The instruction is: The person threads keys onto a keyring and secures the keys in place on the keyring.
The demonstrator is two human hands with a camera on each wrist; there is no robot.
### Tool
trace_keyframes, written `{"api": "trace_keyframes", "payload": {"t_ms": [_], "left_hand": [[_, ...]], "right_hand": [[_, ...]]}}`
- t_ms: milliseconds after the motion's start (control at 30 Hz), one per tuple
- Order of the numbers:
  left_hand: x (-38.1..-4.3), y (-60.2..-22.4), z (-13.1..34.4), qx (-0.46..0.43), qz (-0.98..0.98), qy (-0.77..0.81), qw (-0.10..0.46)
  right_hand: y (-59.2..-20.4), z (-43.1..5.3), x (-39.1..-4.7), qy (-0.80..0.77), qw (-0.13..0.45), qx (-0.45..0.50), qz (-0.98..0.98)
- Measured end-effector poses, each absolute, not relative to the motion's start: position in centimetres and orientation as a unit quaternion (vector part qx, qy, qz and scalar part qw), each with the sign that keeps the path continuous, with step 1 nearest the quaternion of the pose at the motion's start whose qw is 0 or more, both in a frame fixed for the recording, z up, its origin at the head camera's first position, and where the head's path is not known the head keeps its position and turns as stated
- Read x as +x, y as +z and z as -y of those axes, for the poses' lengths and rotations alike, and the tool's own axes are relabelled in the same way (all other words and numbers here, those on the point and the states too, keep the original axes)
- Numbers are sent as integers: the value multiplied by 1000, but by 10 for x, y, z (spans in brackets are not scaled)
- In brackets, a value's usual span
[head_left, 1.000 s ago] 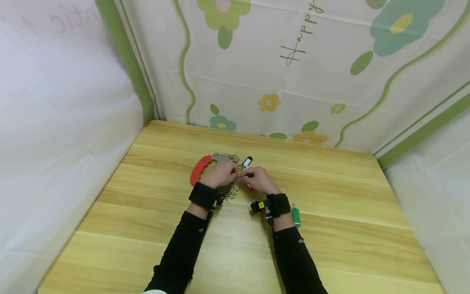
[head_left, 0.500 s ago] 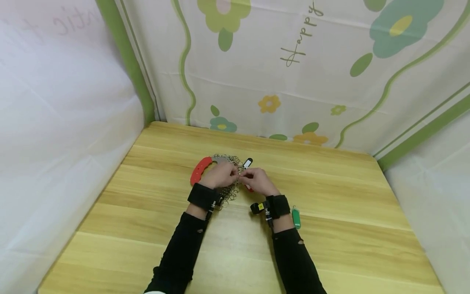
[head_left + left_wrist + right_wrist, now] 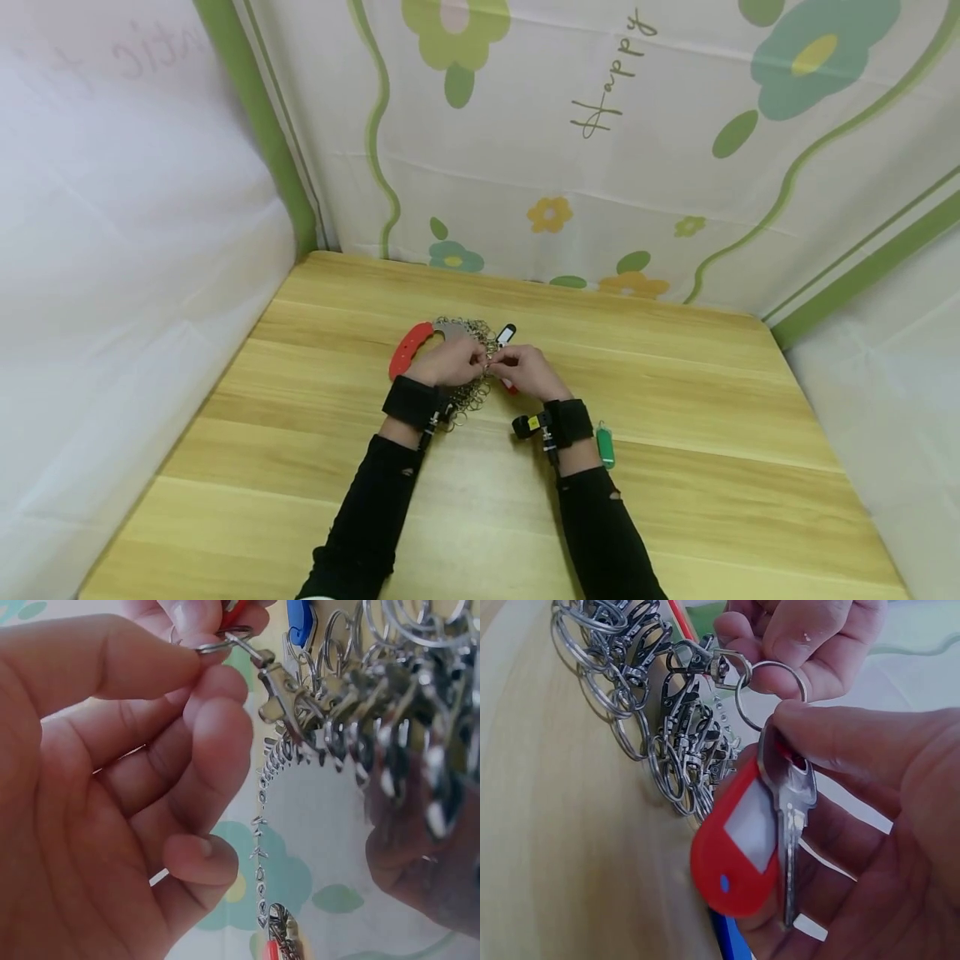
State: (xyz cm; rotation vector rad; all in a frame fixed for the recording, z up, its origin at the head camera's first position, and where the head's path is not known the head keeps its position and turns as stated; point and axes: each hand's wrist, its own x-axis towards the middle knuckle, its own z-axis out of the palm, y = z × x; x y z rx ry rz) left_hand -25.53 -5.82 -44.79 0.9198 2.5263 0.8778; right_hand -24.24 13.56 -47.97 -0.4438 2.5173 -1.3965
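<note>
A key holder lies on the table, with a red curved handle [image 3: 408, 348], a shiny metal plate [image 3: 319, 817] and many snap hooks [image 3: 472, 398] carrying split rings. My left hand [image 3: 450, 360] pinches one split ring [image 3: 739, 696] between thumb and fingertips, and that ring hangs from a snap hook [image 3: 721, 666]. Opposite it, my right hand [image 3: 528, 371] pinches a silver key [image 3: 789, 817] and a red key tag [image 3: 731, 877] at the ring's other side. The key's head overlaps the ring in the right wrist view; thumb and fingertips partly hide where they meet.
Past the hands lies a black key tag [image 3: 507, 334] with a white label. A green key tag [image 3: 605, 446] rests beside the right wrist. Blue plastic [image 3: 300, 622] shows among the rings. White printed cloth [image 3: 480, 167] stands behind the wooden table [image 3: 675, 400].
Both hands stay together at the same split ring, with only tiny finger shifts. The whole scene sits slightly lower in the head view.
</note>
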Motion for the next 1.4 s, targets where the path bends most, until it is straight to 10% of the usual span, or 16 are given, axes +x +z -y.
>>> {"api": "trace_keyframes", "payload": {"t_ms": [1400], "left_hand": [[-254,-449,49,285,-913,252,146]], "right_hand": [[-468,-129,-236,-468,97,-127,-869]]}}
